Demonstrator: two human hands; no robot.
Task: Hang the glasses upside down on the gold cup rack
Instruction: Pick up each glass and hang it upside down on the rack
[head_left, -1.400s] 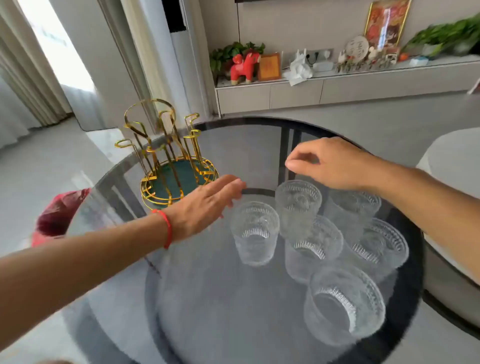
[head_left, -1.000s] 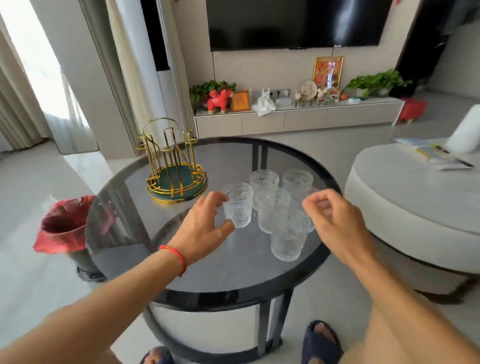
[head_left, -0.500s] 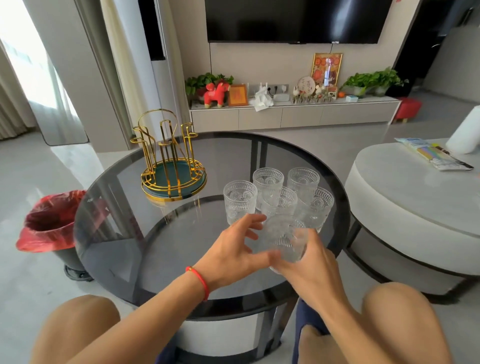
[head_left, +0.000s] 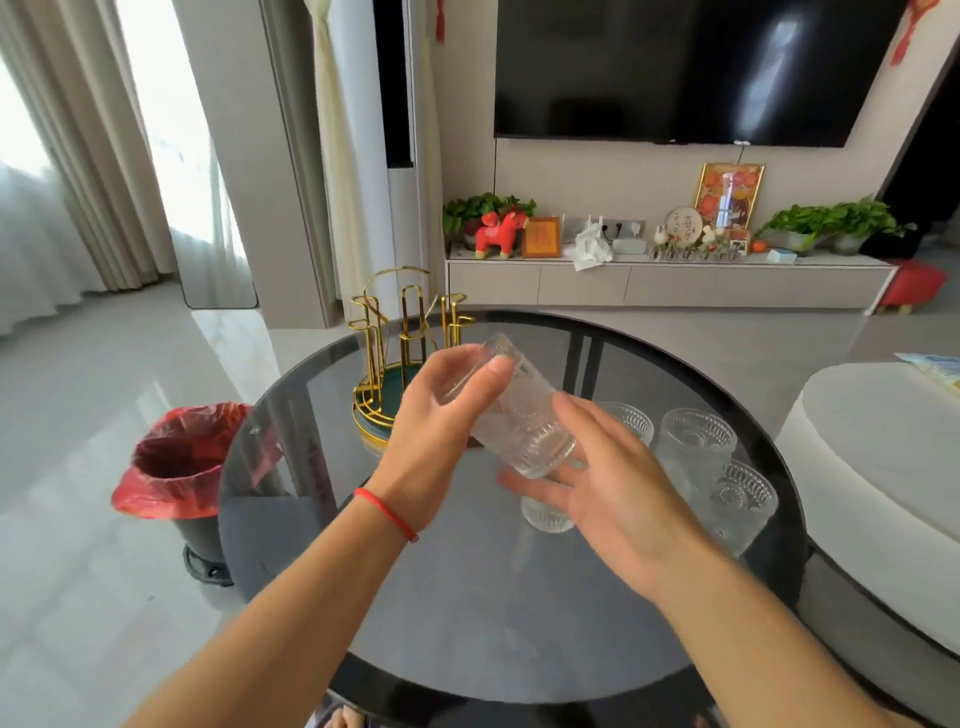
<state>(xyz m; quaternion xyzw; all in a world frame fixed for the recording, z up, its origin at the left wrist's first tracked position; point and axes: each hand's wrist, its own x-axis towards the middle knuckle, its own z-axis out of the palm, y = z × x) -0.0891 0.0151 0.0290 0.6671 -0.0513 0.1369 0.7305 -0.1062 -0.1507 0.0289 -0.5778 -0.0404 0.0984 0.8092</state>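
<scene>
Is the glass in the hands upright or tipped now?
Tipped. The held glass leans, thick base up-left at the left hand, rim down-right by the right hand.

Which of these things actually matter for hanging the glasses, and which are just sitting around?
Part of the job:
- glass in hand
- left hand
- right hand
- glasses on the table
- gold rack

Just lying about:
- red-lined bin
- television
- red toy horse

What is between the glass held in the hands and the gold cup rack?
In the head view, only the left hand, which grips the lifted glass, overlaps the gold cup rack. No other object lies between them.
</scene>
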